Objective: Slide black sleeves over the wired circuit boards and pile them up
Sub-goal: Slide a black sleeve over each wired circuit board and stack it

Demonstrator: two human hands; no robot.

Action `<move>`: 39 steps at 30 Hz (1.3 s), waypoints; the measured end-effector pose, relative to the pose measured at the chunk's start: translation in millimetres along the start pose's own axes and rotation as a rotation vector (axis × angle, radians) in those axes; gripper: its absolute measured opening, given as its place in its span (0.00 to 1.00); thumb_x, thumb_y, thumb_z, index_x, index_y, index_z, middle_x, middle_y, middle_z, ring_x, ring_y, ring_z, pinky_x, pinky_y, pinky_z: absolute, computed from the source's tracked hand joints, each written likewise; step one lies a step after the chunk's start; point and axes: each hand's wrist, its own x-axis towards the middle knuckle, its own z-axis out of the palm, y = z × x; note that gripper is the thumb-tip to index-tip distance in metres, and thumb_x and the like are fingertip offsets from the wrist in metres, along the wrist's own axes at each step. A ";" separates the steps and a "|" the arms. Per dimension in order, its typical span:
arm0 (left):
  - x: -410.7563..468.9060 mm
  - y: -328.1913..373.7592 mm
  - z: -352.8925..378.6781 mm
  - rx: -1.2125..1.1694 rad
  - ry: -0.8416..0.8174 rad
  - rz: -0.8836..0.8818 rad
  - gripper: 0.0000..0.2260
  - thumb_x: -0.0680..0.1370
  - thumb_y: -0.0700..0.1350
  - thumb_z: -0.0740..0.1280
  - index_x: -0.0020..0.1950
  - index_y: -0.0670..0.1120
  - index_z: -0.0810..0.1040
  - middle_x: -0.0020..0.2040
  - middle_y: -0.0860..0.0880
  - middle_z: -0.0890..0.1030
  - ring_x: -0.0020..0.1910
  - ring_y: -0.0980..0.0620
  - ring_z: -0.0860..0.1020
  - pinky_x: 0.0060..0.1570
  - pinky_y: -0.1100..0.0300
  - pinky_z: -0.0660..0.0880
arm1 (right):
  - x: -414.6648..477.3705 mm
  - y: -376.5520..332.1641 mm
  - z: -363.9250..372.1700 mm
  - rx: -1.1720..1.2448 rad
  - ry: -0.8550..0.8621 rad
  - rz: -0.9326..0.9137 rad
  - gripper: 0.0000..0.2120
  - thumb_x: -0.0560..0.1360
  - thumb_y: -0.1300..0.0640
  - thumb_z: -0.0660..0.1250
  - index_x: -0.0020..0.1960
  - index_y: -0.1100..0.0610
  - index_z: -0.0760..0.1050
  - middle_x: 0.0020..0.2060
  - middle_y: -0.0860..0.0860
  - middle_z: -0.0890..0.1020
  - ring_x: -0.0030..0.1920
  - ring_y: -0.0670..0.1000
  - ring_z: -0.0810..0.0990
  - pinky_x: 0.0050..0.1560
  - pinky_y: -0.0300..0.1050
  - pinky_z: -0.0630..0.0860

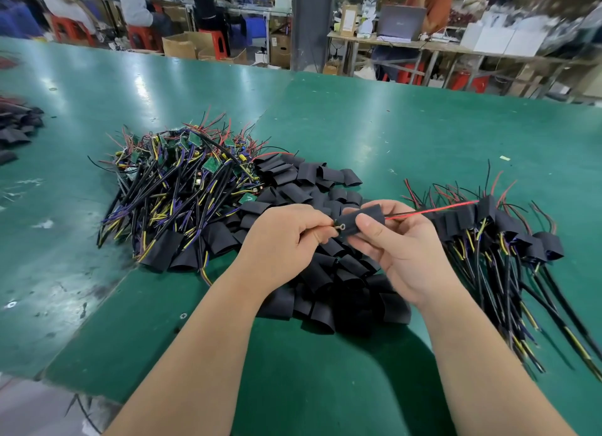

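Both hands are up over the middle of the bench: the right hand [400, 250] grips a black sleeve [358, 220], thumb across the front and fingers curled behind, while the left hand [286, 236] pinches a thin lead with a ring terminal [340, 227] poking out of the sleeve's left mouth. The sleeve is matte, flattened, and tilted up to the right, and a red wire [433, 210] shoots out of its right end with a black one alongside. Under the hands sprawls a spread of loose sleeves [312, 279]. To the left is the heap of bare boards [182, 178], green with yellow, purple and black leads, and to the right the sleeved pile [498, 236], its cables fanning toward the near right corner. The green table [391, 126] has bare room beyond the heaps and in front of the loose sleeves. Its near edge cuts diagonally at the lower left. The board inside the held sleeve is hidden. Another dark pile [16, 126] is cut off by the left border, and the benches and seated people at the back are blurred.
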 end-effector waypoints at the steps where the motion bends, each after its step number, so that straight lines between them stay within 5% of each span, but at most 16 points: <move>1: -0.1 0.1 0.3 -0.009 0.010 -0.005 0.09 0.75 0.46 0.66 0.43 0.45 0.84 0.36 0.53 0.81 0.35 0.59 0.74 0.37 0.64 0.70 | -0.1 0.5 0.9 0.051 -0.011 0.014 0.12 0.65 0.61 0.71 0.47 0.60 0.75 0.45 0.56 0.86 0.44 0.51 0.85 0.43 0.42 0.81; 11: -0.3 4.3 -1.2 -0.218 0.015 -0.132 0.04 0.76 0.40 0.70 0.45 0.44 0.85 0.36 0.56 0.82 0.36 0.60 0.78 0.38 0.66 0.74 | -1.7 1.2 8.0 0.291 0.054 0.140 0.07 0.68 0.54 0.69 0.40 0.58 0.81 0.36 0.51 0.85 0.28 0.42 0.80 0.36 0.35 0.79; 15: 0.0 5.7 -4.4 -0.278 -0.031 -0.181 0.05 0.75 0.41 0.70 0.42 0.44 0.85 0.33 0.55 0.83 0.31 0.62 0.75 0.34 0.69 0.70 | -1.2 3.1 8.9 0.345 0.057 0.190 0.17 0.68 0.52 0.69 0.52 0.63 0.78 0.39 0.53 0.85 0.27 0.41 0.78 0.35 0.33 0.79; 19: 0.0 1.5 -7.2 -0.255 -0.046 -0.244 0.06 0.75 0.41 0.71 0.38 0.48 0.84 0.31 0.57 0.81 0.29 0.63 0.75 0.33 0.71 0.68 | -1.1 4.3 8.1 0.242 -0.005 0.123 0.12 0.69 0.53 0.68 0.48 0.60 0.75 0.41 0.52 0.86 0.33 0.44 0.83 0.40 0.38 0.80; 23: -1.1 -1.6 -4.1 -0.140 -0.022 -0.286 0.01 0.72 0.45 0.74 0.41 0.51 0.85 0.33 0.56 0.83 0.34 0.56 0.79 0.37 0.59 0.76 | -0.8 9.8 10.3 0.021 0.020 -0.010 0.13 0.63 0.56 0.73 0.46 0.56 0.77 0.47 0.57 0.85 0.47 0.54 0.84 0.45 0.45 0.80; 30: -0.2 -2.8 -1.5 -0.167 0.067 -0.319 0.06 0.69 0.46 0.77 0.40 0.46 0.83 0.35 0.55 0.83 0.34 0.62 0.80 0.39 0.63 0.78 | -4.4 12.3 17.3 -0.184 0.053 -0.043 0.18 0.69 0.70 0.72 0.54 0.52 0.78 0.44 0.54 0.85 0.45 0.53 0.81 0.53 0.50 0.77; 35: 2.0 -0.9 -11.1 -0.228 0.204 -0.355 0.13 0.70 0.59 0.71 0.38 0.50 0.81 0.34 0.56 0.82 0.34 0.59 0.78 0.37 0.68 0.73 | 0.0 -13.1 16.6 0.277 0.249 -0.049 0.14 0.70 0.70 0.67 0.51 0.58 0.71 0.36 0.54 0.79 0.34 0.47 0.80 0.35 0.37 0.77; 39: 1.7 -25.3 -27.1 0.257 0.432 -0.529 0.12 0.77 0.53 0.62 0.52 0.48 0.80 0.51 0.50 0.82 0.53 0.49 0.76 0.55 0.54 0.72 | -0.5 -49.4 -19.1 0.350 0.404 -0.183 0.05 0.76 0.64 0.64 0.51 0.61 0.71 0.43 0.58 0.78 0.33 0.47 0.78 0.32 0.34 0.73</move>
